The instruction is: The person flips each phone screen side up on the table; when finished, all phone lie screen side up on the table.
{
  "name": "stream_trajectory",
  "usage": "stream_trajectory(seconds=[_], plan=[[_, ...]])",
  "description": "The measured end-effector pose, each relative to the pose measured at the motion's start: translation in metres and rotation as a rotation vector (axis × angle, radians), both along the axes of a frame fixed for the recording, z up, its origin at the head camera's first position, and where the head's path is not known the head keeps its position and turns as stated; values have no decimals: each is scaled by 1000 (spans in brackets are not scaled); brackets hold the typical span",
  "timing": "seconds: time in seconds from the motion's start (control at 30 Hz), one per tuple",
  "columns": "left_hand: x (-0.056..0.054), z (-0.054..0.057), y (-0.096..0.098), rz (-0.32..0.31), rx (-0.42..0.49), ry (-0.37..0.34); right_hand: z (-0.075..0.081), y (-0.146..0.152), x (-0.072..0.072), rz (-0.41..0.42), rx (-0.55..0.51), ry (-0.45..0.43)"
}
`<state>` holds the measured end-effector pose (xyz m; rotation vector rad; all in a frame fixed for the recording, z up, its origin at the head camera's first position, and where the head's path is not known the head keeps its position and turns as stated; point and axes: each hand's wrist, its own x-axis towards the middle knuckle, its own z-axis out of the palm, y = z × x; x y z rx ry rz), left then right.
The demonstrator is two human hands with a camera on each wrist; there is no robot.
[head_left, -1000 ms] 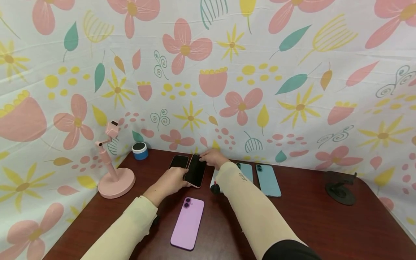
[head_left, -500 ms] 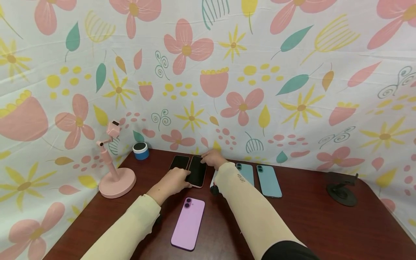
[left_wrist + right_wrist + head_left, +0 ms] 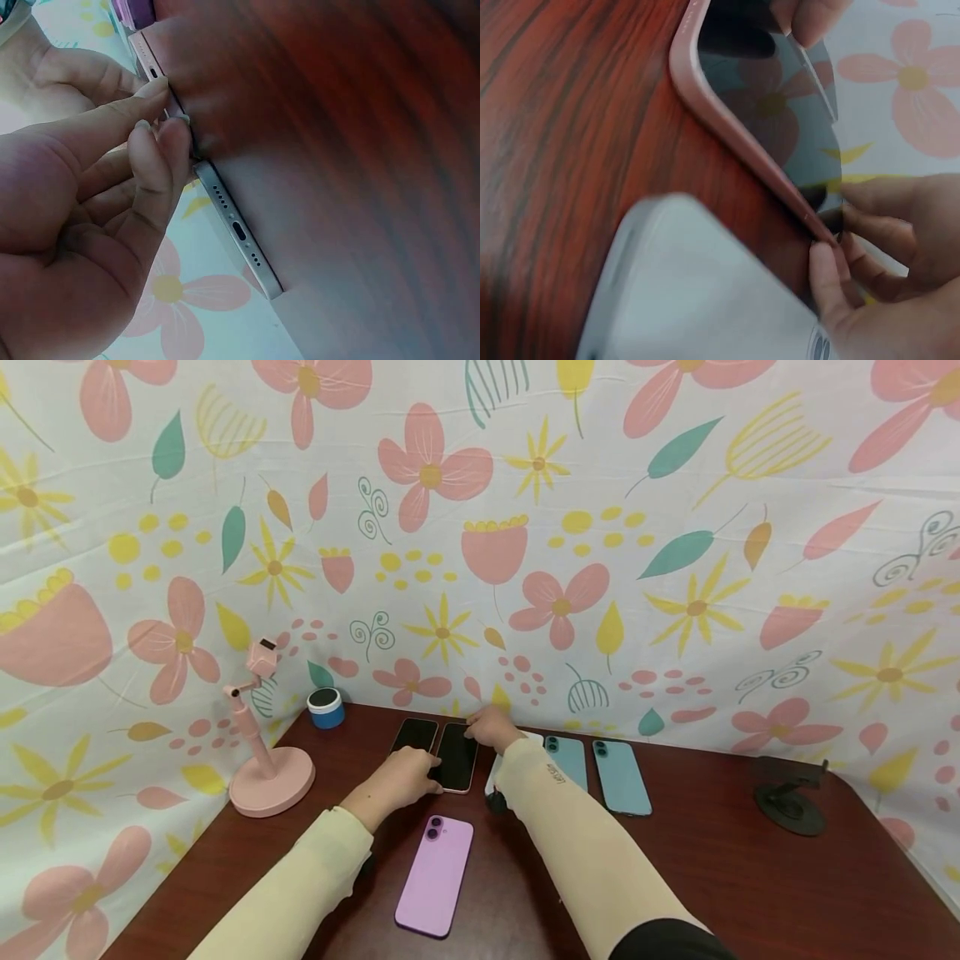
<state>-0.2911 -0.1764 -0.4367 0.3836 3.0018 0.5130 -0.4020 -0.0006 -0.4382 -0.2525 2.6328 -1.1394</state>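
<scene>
A pink-edged smartphone (image 3: 454, 760) lies screen up on the table between both hands. My left hand (image 3: 397, 781) holds its near left corner; in the left wrist view the thumb (image 3: 155, 88) touches the edge with the charging port. At the far right corner my right hand (image 3: 495, 727) pinches the phone, with the thumb (image 3: 825, 266) against its side edge in the right wrist view. Another dark-screened phone (image 3: 415, 735) lies just left, partly covered by the left hand. The right forearm partly hides a white phone (image 3: 697, 292).
Two light-blue phones (image 3: 568, 762) lie face down to the right. A purple phone (image 3: 435, 877) is nearer the front. At left stand a pink stand (image 3: 272, 782) and a blue-and-white jar (image 3: 326, 708). A black stand (image 3: 789, 802) is at right, a floral cloth (image 3: 555, 527) behind.
The held phone has shifted slightly toward me and turned a little, now lying more in line with its left neighbour. Both hands keep their hold at its corners.
</scene>
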Motion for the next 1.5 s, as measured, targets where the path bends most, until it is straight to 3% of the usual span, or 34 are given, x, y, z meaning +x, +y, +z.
stream_trajectory(seconds=[0.17, 0.3, 0.57, 0.7, 0.8, 1.0, 1.23, 1.5], plan=[[2, 2, 2, -3, -4, -15, 0, 10, 1, -2, -136, -83], [5, 11, 4, 11, 1, -12, 6, 22, 5, -29, -258, -155], [5, 26, 19, -19, 71, -8, 24, 53, 15, -57, -298, -66], [3, 24, 29, -55, 107, -32, 29, 69, 15, -39, -185, 40], [0, 21, 37, -84, 121, -47, 30, 81, 13, -42, -24, 108], [-5, 15, 55, -121, 102, -65, 30, 95, 11, -28, 204, 104], [-10, 11, 70, -154, 55, -62, 23, 99, 8, -23, 249, 22], [-10, 9, 78, -186, 7, -60, 23, 95, 8, -21, 272, 41]])
